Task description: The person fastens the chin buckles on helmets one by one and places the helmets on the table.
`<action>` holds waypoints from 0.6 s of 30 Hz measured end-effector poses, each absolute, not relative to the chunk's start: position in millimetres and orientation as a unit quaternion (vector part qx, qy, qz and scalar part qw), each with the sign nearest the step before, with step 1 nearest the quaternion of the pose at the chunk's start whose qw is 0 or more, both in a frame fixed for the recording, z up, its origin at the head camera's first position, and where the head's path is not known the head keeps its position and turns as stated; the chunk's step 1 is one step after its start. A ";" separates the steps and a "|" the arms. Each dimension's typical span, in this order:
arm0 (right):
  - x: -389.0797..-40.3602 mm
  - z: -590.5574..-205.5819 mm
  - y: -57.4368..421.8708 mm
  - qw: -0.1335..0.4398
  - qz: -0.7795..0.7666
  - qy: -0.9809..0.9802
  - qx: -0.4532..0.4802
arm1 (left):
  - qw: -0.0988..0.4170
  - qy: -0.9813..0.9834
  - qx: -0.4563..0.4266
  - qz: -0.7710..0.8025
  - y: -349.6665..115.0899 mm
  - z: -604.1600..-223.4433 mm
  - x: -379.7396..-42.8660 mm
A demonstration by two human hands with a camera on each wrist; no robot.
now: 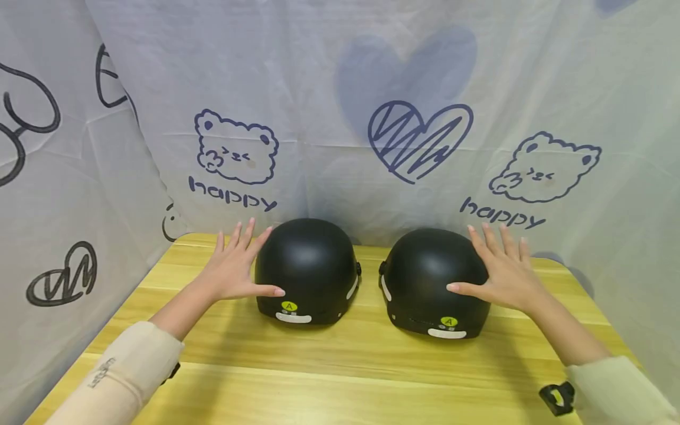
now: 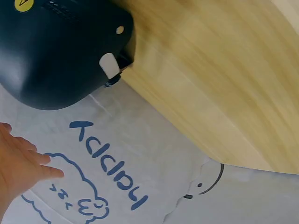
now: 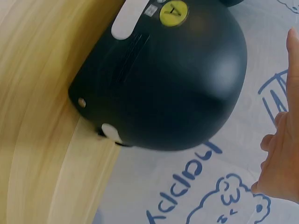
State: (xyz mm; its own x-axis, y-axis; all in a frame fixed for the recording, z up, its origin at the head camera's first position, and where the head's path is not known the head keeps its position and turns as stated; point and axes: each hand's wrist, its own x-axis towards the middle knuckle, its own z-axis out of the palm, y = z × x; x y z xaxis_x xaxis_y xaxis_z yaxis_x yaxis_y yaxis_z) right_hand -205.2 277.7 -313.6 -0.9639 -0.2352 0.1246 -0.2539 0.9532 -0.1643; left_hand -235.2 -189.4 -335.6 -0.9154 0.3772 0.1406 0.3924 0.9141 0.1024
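Two matte black helmets rest side by side on the wooden table, the left helmet (image 1: 313, 265) and the right helmet (image 1: 425, 277). Each has a yellow round sticker and a white strip low on its near side. My left hand (image 1: 236, 271) is spread at the left helmet's outer side, its thumb over the shell in the head view. Mirroring it, my right hand (image 1: 504, 274) has spread fingers at the right helmet's outer side. Both wrist views show a gap between hand (image 2: 21, 168) and helmet (image 2: 60, 51); neither hand holds anything.
The wooden table (image 1: 297, 378) extends toward me in front of the helmets. A white cloth (image 1: 329, 177) with bear, heart and "happy" drawings hangs behind it, and cloth also hangs at both sides. A small black device (image 1: 556, 398) sits by the right sleeve.
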 end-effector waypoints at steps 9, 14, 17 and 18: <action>-206.3 -316.6 254.4 0.053 0.089 -0.984 0.144 | 0.062 -0.972 -0.211 -0.085 -196.2 -346.1 -233.2; -206.4 -317.4 241.2 0.053 0.095 -0.983 0.151 | 0.057 -0.972 -0.206 -0.101 -200.7 -354.0 -233.0; -207.0 -319.5 233.6 0.056 0.105 -0.980 0.158 | 0.053 -0.972 -0.200 -0.110 -203.8 -358.6 -232.9; -207.2 -320.6 231.0 0.058 0.110 -0.979 0.162 | 0.051 -0.972 -0.199 -0.114 -204.8 -359.9 -232.8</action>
